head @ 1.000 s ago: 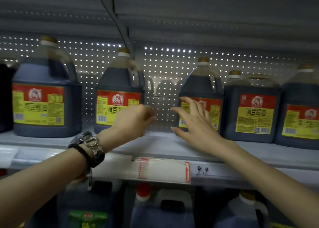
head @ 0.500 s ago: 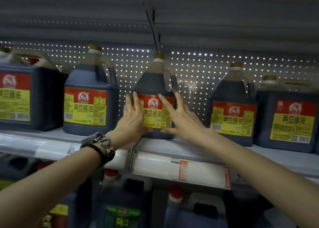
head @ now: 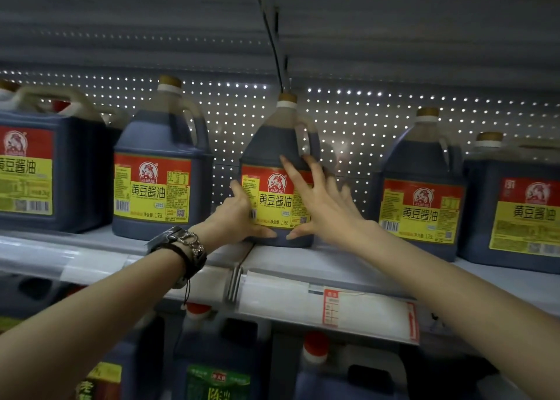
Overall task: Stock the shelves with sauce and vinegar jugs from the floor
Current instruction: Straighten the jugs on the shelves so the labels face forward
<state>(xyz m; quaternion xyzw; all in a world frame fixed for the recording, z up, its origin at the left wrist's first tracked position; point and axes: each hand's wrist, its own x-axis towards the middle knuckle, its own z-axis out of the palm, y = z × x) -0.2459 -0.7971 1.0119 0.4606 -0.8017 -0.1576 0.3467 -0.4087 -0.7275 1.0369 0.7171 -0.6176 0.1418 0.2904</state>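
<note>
Pressing jug (head: 272, 145) — left hand (head: 233, 218), right hand (head: 327, 211), gaps flanking

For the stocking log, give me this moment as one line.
step: positioning | item: soy sauce jug, upright on shelf | left hand: against its left side | right hand: spread across its front
</note>
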